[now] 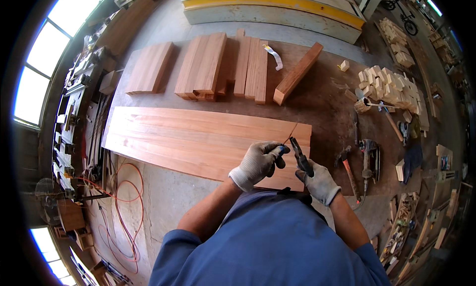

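Note:
My left hand (255, 164), in a pale knit glove with dark fingertips, is closed over the wide wooden panel (198, 137). A thin brown stick (291, 133) rises from its pinched fingers, with a small blue piece (282, 150) by the thumb that I cannot make out. My right hand (321, 183), gloved alike, grips black pliers (300, 156) whose jaws point up beside the stick. Whether the jaws touch the stick cannot be told. Beneath both hands lies the panel's right end, made of several boards side by side.
Stacked boards (201, 65) and a single thick beam (298, 73) lie beyond the panel. To the right are a hammer (350, 173), a power drill (368, 154) and a pile of pale wood blocks (384, 85). An orange hose (141, 206) coils on the floor at left.

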The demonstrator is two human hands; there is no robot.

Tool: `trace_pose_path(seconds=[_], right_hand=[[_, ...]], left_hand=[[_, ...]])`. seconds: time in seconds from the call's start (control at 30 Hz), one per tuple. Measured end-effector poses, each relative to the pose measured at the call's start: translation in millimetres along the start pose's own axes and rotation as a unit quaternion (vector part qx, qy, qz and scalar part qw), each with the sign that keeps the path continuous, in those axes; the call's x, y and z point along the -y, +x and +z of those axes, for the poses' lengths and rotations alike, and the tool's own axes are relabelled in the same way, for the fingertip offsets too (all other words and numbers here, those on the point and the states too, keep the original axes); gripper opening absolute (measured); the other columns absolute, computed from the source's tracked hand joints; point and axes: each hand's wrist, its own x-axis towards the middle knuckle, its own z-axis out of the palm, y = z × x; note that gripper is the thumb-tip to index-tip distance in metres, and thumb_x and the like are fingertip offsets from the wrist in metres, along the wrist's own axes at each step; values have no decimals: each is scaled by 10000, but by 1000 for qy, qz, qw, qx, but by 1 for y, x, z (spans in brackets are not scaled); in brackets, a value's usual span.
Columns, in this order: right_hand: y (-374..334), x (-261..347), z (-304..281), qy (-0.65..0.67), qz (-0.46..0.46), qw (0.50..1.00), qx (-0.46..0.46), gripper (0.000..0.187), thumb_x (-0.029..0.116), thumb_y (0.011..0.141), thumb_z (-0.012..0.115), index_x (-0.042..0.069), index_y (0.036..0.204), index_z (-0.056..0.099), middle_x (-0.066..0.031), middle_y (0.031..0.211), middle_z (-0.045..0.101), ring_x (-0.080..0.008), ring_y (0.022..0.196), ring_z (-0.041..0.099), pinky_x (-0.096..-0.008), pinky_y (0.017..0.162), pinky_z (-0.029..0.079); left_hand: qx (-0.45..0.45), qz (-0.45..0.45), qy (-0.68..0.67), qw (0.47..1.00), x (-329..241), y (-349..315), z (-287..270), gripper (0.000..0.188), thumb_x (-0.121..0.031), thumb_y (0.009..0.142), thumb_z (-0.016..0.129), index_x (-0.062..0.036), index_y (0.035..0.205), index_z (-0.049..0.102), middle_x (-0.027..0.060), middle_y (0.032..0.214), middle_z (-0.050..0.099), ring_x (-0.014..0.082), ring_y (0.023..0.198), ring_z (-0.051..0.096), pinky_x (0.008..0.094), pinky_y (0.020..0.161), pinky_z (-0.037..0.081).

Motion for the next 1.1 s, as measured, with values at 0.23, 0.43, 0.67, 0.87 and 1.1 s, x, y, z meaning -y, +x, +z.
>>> trace_pose_path(seconds=[0.23,0.43,0.67,0.87,1.1], right_hand=[[-1,12,-4,-39,-13,999,-19,346,277,958,721,27,1186,648,-193,1011,702,-355,976,696,-427,876,542],[-4,13,-5,-80,-41,995,-48,330,271,949,718,41,1172,638,-214,1033,681,-397,1002,681,-457,870,537],[0,3,-7,-154,-130,976,-80,381,284,964,695,27,1230,603,-212,1023,639,-424,984,657,-495,847,526],[-2,8,-10,-160,-140,974,-83,334,258,955,706,23,1170,608,-202,1007,648,-407,950,669,-478,828,532],[-12,19,-17,-95,-116,988,-42,306,227,908,753,41,1100,603,-162,916,646,-339,862,677,-439,795,537]], left_hand=[[36,-13,-12,999,-3,0,2,285,-182,1064,575,9,1234,700,40,757,666,50,522,473,207,460,385],[31,16,47,998,-8,-5,8,309,-135,1045,576,13,1300,670,31,772,663,44,551,475,207,491,412],[42,42,116,991,-9,-4,3,309,-144,1044,586,-12,1310,671,12,769,661,39,551,467,213,492,420],[38,68,190,979,-22,-6,1,268,-171,1046,607,-11,1238,705,19,732,645,46,577,511,230,516,457],[55,105,210,970,-17,-5,-4,217,-93,1025,636,11,1205,700,14,734,611,84,662,585,277,616,530]])
